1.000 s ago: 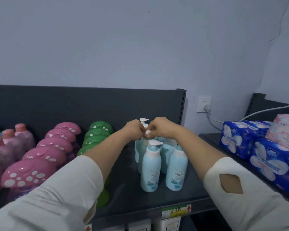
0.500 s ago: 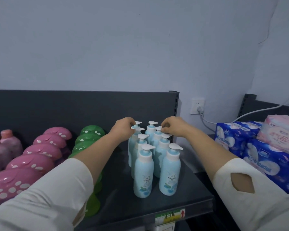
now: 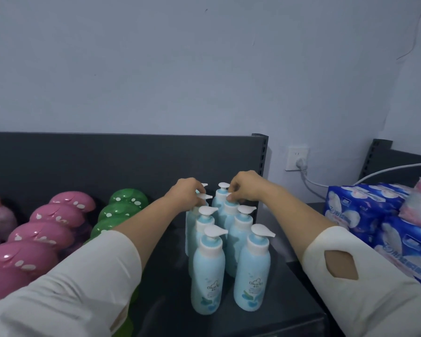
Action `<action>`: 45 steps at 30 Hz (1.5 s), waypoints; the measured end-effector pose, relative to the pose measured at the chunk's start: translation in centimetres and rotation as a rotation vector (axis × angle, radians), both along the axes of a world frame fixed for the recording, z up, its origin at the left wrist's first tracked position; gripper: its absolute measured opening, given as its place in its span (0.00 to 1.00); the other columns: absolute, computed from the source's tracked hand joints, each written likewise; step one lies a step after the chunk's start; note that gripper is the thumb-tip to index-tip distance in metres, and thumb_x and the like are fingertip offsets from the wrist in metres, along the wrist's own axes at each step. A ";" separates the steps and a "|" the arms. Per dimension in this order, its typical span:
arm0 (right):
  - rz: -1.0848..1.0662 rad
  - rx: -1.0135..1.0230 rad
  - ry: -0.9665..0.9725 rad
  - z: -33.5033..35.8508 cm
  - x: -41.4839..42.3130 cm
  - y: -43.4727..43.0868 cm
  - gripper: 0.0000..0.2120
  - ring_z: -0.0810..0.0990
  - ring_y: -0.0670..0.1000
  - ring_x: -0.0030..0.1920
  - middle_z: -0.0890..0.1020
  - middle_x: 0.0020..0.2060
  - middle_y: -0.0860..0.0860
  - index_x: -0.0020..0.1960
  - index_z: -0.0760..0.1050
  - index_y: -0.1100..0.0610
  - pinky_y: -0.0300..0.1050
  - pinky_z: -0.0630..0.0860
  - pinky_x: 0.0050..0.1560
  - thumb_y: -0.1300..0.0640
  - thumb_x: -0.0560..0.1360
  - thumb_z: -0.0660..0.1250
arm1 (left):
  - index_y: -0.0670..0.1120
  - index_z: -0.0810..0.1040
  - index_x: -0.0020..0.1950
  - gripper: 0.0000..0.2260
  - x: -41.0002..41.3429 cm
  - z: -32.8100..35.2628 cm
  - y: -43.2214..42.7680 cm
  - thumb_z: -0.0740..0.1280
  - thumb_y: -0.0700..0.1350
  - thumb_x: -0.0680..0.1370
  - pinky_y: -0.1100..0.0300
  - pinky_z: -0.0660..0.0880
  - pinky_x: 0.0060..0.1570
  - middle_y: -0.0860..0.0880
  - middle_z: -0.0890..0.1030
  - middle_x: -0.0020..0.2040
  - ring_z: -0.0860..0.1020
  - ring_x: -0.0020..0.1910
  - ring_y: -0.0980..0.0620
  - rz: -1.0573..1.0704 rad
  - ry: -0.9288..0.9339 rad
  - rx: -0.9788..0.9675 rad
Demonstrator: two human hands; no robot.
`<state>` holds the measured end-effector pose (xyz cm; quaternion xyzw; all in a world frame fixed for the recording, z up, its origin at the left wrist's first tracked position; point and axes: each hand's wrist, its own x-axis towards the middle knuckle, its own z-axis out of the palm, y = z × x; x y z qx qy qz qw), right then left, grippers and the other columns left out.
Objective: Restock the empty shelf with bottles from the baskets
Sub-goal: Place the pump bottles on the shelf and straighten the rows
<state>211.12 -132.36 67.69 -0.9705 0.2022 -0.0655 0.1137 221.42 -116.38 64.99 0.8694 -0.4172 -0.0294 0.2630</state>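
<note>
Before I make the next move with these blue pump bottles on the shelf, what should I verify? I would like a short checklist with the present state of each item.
1. Front blue bottles stand upright on their bases: ok.
2. Right hand pinches the top of a right-row bottle: ok.
3. Left hand has a firm hold on the rear left pumps: cannot tell, its curled fingers cover them.
4. Bare shelf in front of the rows for more bottles: ok.
5. Baskets with more stock within reach: cannot tell, not in view.
</note>
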 end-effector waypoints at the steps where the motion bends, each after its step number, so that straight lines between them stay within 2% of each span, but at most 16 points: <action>1: -0.008 0.000 -0.008 0.1 0.0 0.2 0.10 0.82 0.54 0.42 0.83 0.41 0.54 0.46 0.81 0.60 0.49 0.80 0.51 0.54 0.71 0.73 | 0.45 0.78 0.60 0.15 0.1 0.0 0.0 0.71 0.45 0.74 0.55 0.78 0.47 0.45 0.77 0.48 0.77 0.38 0.48 0.002 0.021 -0.013; 4: -0.043 -0.019 -0.020 0.1 0.0 0.7 0.11 0.79 0.53 0.35 0.81 0.32 0.53 0.41 0.80 0.61 0.47 0.79 0.45 0.53 0.70 0.73 | 0.45 0.78 0.59 0.15 0.0 -0.1 0.3 0.72 0.44 0.73 0.54 0.80 0.46 0.45 0.76 0.47 0.77 0.34 0.46 0.019 0.087 -0.047; 8: -0.106 -0.043 -0.020 -0.1 0.0 1.1 0.15 0.79 0.53 0.34 0.83 0.35 0.54 0.42 0.79 0.62 0.47 0.80 0.45 0.49 0.70 0.73 | 0.44 0.78 0.60 0.16 -0.2 -0.3 0.4 0.72 0.42 0.73 0.52 0.81 0.44 0.45 0.74 0.46 0.76 0.34 0.46 0.019 0.155 -0.091; 12: -0.136 -0.089 -0.003 -0.3 0.1 1.2 0.16 0.78 0.53 0.36 0.81 0.37 0.54 0.40 0.76 0.60 0.45 0.76 0.41 0.46 0.71 0.72 | 0.43 0.78 0.60 0.15 -0.3 -0.2 0.3 0.71 0.44 0.74 0.57 0.80 0.39 0.45 0.74 0.50 0.77 0.42 0.47 0.023 0.195 -0.118; 14: -0.141 -0.072 0.005 -0.4 0.0 1.1 0.18 0.77 0.54 0.38 0.80 0.39 0.54 0.43 0.77 0.60 0.45 0.74 0.40 0.44 0.72 0.71 | 0.44 0.78 0.60 0.14 -0.4 -0.3 0.3 0.69 0.46 0.76 0.58 0.77 0.42 0.44 0.76 0.52 0.76 0.44 0.48 0.010 0.152 -0.114; 17: -0.126 -0.077 0.006 -0.5 -0.6 1.1 0.21 0.79 0.54 0.45 0.80 0.43 0.53 0.47 0.78 0.59 0.46 0.73 0.42 0.40 0.73 0.66 | 0.45 0.76 0.64 0.16 -0.8 -0.1 0.7 0.66 0.50 0.78 0.59 0.71 0.51 0.44 0.77 0.58 0.75 0.54 0.47 0.008 0.050 -0.077; 20: -0.109 -0.139 -0.037 -0.1 -1.6 1.6 0.20 0.78 0.54 0.50 0.80 0.48 0.50 0.52 0.77 0.55 0.45 0.72 0.41 0.39 0.75 0.62 | 0.45 0.77 0.62 0.15 -1.4 0.5 1.8 0.64 0.50 0.78 0.53 0.73 0.57 0.44 0.79 0.57 0.76 0.56 0.45 0.032 -0.034 -0.041; 22: -0.087 -0.184 -0.076 0.3 -2.3 2.1 0.17 0.78 0.53 0.51 0.80 0.51 0.49 0.54 0.76 0.52 0.46 0.72 0.43 0.41 0.76 0.62 | 0.46 0.78 0.59 0.12 -1.8 1.2 3.1 0.64 0.49 0.78 0.50 0.75 0.57 0.46 0.79 0.55 0.77 0.54 0.46 0.057 -0.083 -0.013; 25: -0.035 -0.220 -0.122 0.9 -3.3 3.3 0.14 0.77 0.52 0.53 0.79 0.54 0.48 0.57 0.76 0.50 0.47 0.74 0.46 0.44 0.77 0.62 | 0.48 0.78 0.57 0.10 -2.7 2.4 5.3 0.64 0.48 0.78 0.50 0.75 0.57 0.49 0.79 0.55 0.76 0.55 0.47 0.089 -0.150 0.036; 31: 0.111 -0.247 -0.165 1.3 -3.7 7.4 0.13 0.75 0.51 0.56 0.78 0.57 0.47 0.60 0.75 0.49 0.45 0.68 0.45 0.47 0.79 0.60 | 0.51 0.78 0.56 0.09 -4.3 3.7 10.3 0.63 0.49 0.78 0.50 0.75 0.56 0.51 0.79 0.55 0.77 0.56 0.49 0.175 -0.237 0.098; 35: 0.196 -0.250 -0.182 1.8 -3.4 10.9 0.14 0.74 0.51 0.59 0.77 0.59 0.47 0.62 0.75 0.49 0.46 0.70 0.47 0.48 0.78 0.60 | 0.53 0.78 0.56 0.09 -5.2 4.4 14.5 0.63 0.50 0.78 0.53 0.74 0.52 0.54 0.79 0.55 0.76 0.55 0.50 0.229 -0.267 0.117; 41: 0.348 -0.174 -0.138 1.6 -1.8 16.9 0.15 0.76 0.50 0.58 0.79 0.57 0.48 0.61 0.75 0.48 0.49 0.75 0.55 0.45 0.77 0.63 | 0.54 0.79 0.56 0.09 -4.6 4.5 21.1 0.64 0.52 0.77 0.50 0.75 0.56 0.56 0.79 0.52 0.77 0.55 0.52 0.207 -0.231 0.213; 45: 0.396 -0.101 -0.058 0.7 -0.1 20.7 0.16 0.76 0.50 0.56 0.80 0.55 0.49 0.61 0.77 0.49 0.51 0.74 0.59 0.44 0.75 0.65 | 0.51 0.79 0.56 0.10 -3.3 3.5 24.7 0.65 0.51 0.77 0.50 0.74 0.57 0.54 0.80 0.55 0.76 0.54 0.52 0.151 -0.218 0.237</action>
